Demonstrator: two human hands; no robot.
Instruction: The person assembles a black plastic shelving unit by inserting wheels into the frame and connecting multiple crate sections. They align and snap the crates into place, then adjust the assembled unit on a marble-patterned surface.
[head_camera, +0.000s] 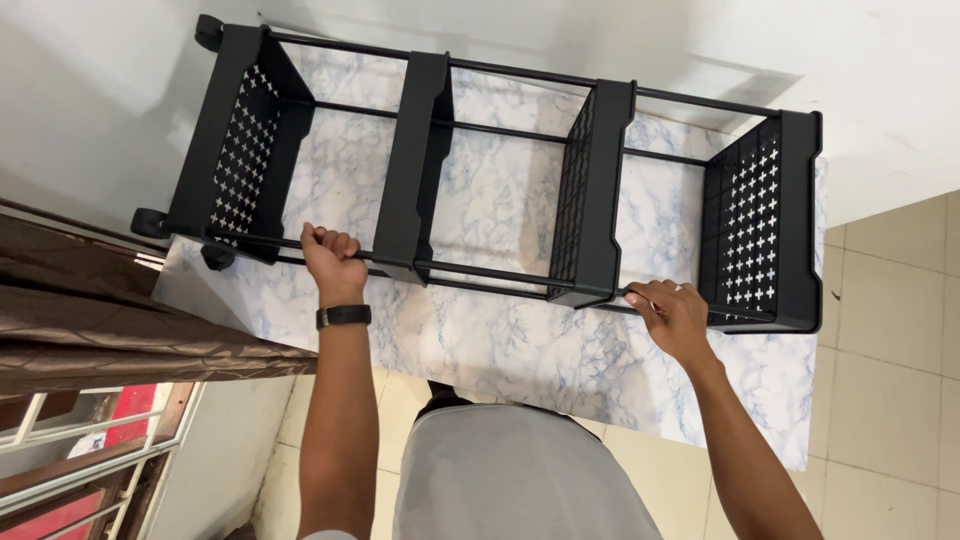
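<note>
White marble-patterned tabletop with blue veining (500, 350), set against a plain white wall (90, 90). Brown, glossy folded curtain (100, 320) at the left edge. Below it, a white-framed window grille (90, 470) with red showing behind. Beige square floor tiles (890, 350) at right, pale grout lines between.

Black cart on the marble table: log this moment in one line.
black cart on its side on marble table | left hand grips near rail by wheels | right hand grips same rail by end shelf
</note>
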